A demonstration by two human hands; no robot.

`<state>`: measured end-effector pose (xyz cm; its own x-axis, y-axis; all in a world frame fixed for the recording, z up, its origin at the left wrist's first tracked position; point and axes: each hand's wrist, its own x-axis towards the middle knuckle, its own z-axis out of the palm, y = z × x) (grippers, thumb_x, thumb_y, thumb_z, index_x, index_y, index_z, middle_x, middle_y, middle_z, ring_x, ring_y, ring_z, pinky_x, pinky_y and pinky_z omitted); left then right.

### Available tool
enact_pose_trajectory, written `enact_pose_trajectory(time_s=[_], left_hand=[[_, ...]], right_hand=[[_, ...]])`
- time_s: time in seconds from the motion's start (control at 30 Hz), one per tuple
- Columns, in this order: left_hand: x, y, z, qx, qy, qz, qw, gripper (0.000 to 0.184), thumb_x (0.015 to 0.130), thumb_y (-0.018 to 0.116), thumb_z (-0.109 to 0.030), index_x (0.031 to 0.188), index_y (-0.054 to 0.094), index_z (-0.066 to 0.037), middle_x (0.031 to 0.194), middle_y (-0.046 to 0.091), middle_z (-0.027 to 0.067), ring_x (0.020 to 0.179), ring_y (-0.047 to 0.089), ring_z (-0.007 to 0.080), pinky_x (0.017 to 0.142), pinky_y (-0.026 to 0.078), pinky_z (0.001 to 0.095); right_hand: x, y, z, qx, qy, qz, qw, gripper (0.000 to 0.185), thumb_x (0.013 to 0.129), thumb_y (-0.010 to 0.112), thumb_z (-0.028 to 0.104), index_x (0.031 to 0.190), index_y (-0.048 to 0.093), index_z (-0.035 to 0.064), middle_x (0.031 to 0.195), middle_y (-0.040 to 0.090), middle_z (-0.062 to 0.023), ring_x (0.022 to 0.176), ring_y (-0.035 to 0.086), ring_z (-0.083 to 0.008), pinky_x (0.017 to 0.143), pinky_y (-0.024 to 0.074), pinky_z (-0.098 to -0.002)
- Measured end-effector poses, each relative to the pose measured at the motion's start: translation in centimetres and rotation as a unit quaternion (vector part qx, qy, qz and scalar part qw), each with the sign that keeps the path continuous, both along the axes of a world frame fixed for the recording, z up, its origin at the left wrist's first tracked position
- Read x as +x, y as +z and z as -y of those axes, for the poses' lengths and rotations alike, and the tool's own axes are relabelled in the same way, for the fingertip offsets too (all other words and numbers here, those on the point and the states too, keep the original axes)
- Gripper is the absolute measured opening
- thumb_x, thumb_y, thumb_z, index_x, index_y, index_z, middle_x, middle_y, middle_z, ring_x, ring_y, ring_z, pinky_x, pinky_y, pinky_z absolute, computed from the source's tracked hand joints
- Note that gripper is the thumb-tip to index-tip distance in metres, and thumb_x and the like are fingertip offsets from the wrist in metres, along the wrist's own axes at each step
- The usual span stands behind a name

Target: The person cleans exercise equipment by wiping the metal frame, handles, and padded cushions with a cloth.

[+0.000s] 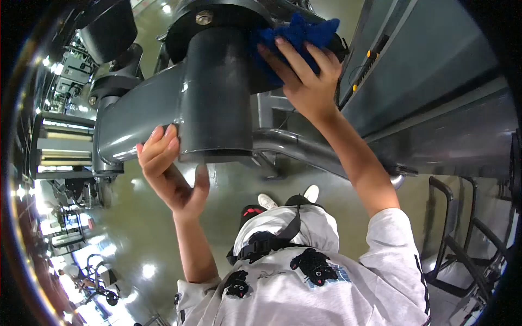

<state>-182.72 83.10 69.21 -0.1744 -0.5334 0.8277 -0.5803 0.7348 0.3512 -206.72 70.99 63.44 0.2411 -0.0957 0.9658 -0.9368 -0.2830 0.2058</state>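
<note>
A blue cloth lies bunched against the dark machine part at the top. My right hand presses it there, fingers spread over the fabric and thumb side partly in shadow. Just left of it stands a thick dark grey metal cylinder, joined to a curved grey arm of the gym machine. My left hand rests its fingertips against the underside of this arm, beside the cylinder's lower end. Its fingers are bent, the thumb stands apart, and no object shows in it.
A bent metal tube runs below the cylinder toward the right. A large grey panel with yellow knobs rises at right. Black frame bars stand at lower right. More gym equipment fills the left side.
</note>
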Motion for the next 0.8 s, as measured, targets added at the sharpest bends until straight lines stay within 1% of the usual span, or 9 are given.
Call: enact_pose_trajectory(time_s=[0.1,0.23,0.27,0.3,0.43,0.53,0.63,0.7,0.8], left_hand=[[-0.3,-0.2,0.0,-0.002,-0.001,-0.031,1.0,0.049,0.069,0.067,-0.01,0.114,0.048,-0.001,0.122,0.052,0.0166,0.127,0.041,0.0302,0.111,0.006,0.0446],[0.1,-0.2,-0.4,-0.012,0.057,0.084,0.995,0.053,0.08,0.068,-0.028,0.119,0.045,0.0,0.122,0.051,0.0155,0.125,0.041,0.0313,0.11,0.012,0.0451],[0.0,-0.5,-0.5,-0.007,0.069,0.073,0.995,0.058,0.083,0.065,-0.038,0.121,0.045,0.001,0.122,0.049,0.0132,0.124,0.041,0.0321,0.11,0.015,0.0462],[0.2,-0.5,-0.5,-0.004,0.066,0.078,0.995,0.058,0.083,0.065,-0.038,0.121,0.045,0.001,0.122,0.049,0.0132,0.124,0.041,0.0321,0.11,0.015,0.0462],[1.0,-0.8,-0.3,-0.032,0.073,0.119,0.99,0.058,0.084,0.061,-0.04,0.122,0.046,0.002,0.123,0.046,0.0108,0.125,0.04,0.0325,0.109,0.018,0.0477],[1.2,-1.0,-0.2,-0.03,0.07,0.108,0.991,0.057,0.084,0.061,-0.037,0.123,0.045,0.002,0.123,0.045,0.0102,0.126,0.04,0.0321,0.109,0.018,0.0479],[0.9,-1.1,0.0,-0.022,0.058,0.071,0.996,0.056,0.084,0.062,-0.034,0.123,0.043,0.001,0.124,0.045,0.0105,0.127,0.039,0.0313,0.11,0.018,0.0474],[0.7,-1.2,0.0,-0.018,0.05,0.048,0.997,0.056,0.083,0.062,-0.033,0.124,0.041,0.0,0.124,0.045,0.0109,0.127,0.039,0.031,0.11,0.017,0.0471],[0.9,-1.2,-0.1,0.0,0.043,0.03,0.999,0.057,0.084,0.063,-0.032,0.124,0.039,0.0,0.126,0.045,0.012,0.128,0.038,0.0308,0.111,0.017,0.0467]], right_hand=[[1.4,-1.8,-0.4,0.022,-0.026,0.082,0.996,0.044,0.069,0.059,0.013,0.108,0.069,0.0331,0.124,0.048,0.0095,0.105,0.036,-0.0215,0.087,0.0332,-0.0313],[3.2,-5.4,-1.4,0.118,0.052,0.21,0.969,0.064,0.057,0.07,0.013,0.119,0.063,0.0284,0.122,0.047,-0.0019,0.102,0.036,-0.0245,0.087,0.0321,-0.0345],[3.7,-6.1,-1.6,0.13,0.078,0.215,0.965,0.073,0.052,0.073,0.012,0.123,0.06,0.0251,0.122,0.045,-0.0065,0.1,0.038,-0.0262,0.087,0.032,-0.0374],[4.5,-6.4,-1.9,0.132,0.076,0.221,0.963,0.073,0.052,0.073,0.012,0.123,0.06,0.0251,0.122,0.045,-0.0065,0.1,0.038,-0.0262,0.087,0.032,-0.0374],[8.1,-7.0,-2.7,0.216,0.09,0.206,0.95,0.068,0.056,0.072,0.013,0.122,0.061,0.0233,0.119,0.045,-0.0077,0.101,0.042,-0.0291,0.083,0.0362,-0.037],[8.5,-6.1,-2.5,0.212,0.116,0.237,0.941,0.053,0.06,0.069,0.015,0.112,0.066,0.0254,0.118,0.047,-0.0023,0.099,0.044,-0.0247,0.078,0.0392,-0.0323],[7.2,-5.2,-1.6,0.175,0.167,0.133,0.961,0.035,0.065,0.064,0.018,0.099,0.07,0.027,0.115,0.05,0.0047,0.095,0.045,-0.02,0.073,0.0409,-0.0295],[6.7,-4.6,-1.7,0.22,0.183,0.089,0.954,0.022,0.077,0.056,0.029,0.094,0.07,0.0269,0.117,0.053,0.0074,0.101,0.047,-0.0205,0.082,0.0434,-0.0393],[5.8,-3.8,-2.2,0.24,0.181,0.068,0.951,0.023,0.078,0.054,0.029,0.095,0.07,0.0261,0.115,0.054,0.0036,0.103,0.047,-0.0231,0.082,0.0432,-0.0407]])
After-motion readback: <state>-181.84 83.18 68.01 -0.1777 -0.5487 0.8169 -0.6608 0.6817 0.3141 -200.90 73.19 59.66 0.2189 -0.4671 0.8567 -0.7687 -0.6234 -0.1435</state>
